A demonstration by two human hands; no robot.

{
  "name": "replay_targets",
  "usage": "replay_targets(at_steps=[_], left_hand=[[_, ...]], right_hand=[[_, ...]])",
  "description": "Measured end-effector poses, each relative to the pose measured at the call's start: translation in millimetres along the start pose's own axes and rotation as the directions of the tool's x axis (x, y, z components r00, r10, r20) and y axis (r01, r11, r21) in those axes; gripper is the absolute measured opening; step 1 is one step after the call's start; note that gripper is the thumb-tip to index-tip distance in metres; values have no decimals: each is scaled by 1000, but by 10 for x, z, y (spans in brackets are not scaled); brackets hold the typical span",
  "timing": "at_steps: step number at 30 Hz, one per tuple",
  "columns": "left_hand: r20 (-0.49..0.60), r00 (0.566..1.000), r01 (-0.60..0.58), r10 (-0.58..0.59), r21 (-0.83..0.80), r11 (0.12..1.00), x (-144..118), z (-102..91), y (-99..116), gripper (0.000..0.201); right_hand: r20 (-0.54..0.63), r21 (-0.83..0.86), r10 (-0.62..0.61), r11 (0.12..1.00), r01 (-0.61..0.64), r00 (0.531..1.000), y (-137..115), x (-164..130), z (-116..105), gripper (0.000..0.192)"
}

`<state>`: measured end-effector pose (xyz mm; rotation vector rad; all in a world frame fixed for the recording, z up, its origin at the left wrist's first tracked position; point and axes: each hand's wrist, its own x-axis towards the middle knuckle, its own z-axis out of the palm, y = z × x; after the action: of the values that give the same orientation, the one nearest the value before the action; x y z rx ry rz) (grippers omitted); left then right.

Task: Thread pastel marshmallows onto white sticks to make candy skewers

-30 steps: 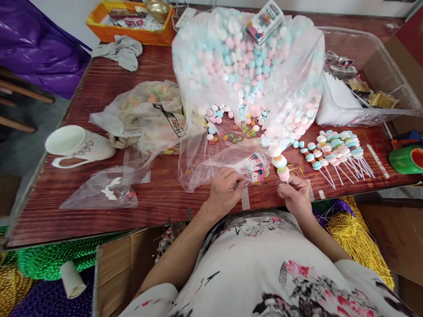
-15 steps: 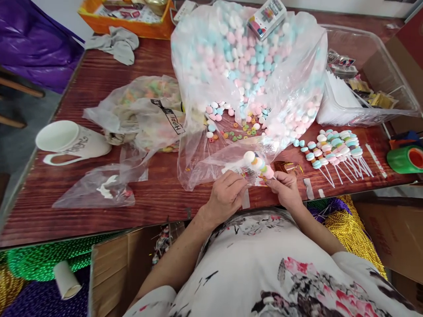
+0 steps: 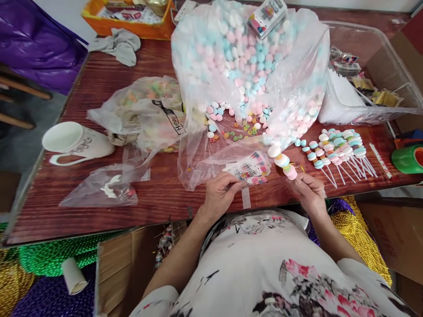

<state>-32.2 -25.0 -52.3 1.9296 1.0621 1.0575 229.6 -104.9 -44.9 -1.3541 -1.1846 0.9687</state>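
My right hand [image 3: 309, 190] is closed around the lower end of a candy skewer [image 3: 282, 162], which tilts up to the left. White, pink, orange and green pieces are threaded on it; its stick is hidden in my fingers. My left hand [image 3: 222, 193] pinches the near edge of a small printed clear packet [image 3: 253, 168]. Behind both hands lies a big open plastic bag [image 3: 194, 154] full of pink, blue and white candies [image 3: 253, 57], with loose ring-shaped pieces [image 3: 235, 137] near its mouth. To the right, several finished-looking skewers [image 3: 339, 147] lie in a row with white sticks toward me.
A white mug [image 3: 77, 143] lies tipped at the left, beside a knotted bag of colourful rings [image 3: 145, 114]. A clear tub [image 3: 380, 48] with white sticks and packets stands back right. Green tape [image 3: 406, 159] sits at the right edge, and an orange box [image 3: 128, 24] at the back.
My right hand has moved right with the candy skewer, away from my left hand. The printed packet at my left fingers now shows more fully.
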Motion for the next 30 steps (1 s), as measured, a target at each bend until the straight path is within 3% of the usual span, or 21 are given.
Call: replay_targets(at_steps=[4,8,12,15,19,23,27,30], left_hand=[[-19,1000,2,-2,-14,1000,4,-35,-18,17],[0,998,-65,65,28,997,24,-52,-8,13],[70,962,-274,265,166,947,42,-46,-26,7],[208,885,-462,417,265,847,56,-77,-45,3],[347,785,-603,513,239,761,75,-142,-40,12],[348,753,-645,559,218,732,63,-171,-27,14],[388,743,-651,545,232,723,18,-174,-42,14],[374,797,-579,474,253,775,-22,-169,-79,12]], right_hand=[[98,-169,-79,981,95,992,-44,-65,-273,13],[280,-357,-197,887,292,940,-198,-58,-471,20],[407,-525,-252,722,450,878,-343,-18,-571,20],[482,-595,-225,626,504,847,-377,25,-626,17],[521,-579,-110,684,445,846,-334,88,-652,20],[521,-541,-115,722,431,846,-272,96,-607,20],[524,-531,-146,714,456,839,-244,60,-596,18],[442,-521,-184,745,418,878,-239,28,-633,18]])
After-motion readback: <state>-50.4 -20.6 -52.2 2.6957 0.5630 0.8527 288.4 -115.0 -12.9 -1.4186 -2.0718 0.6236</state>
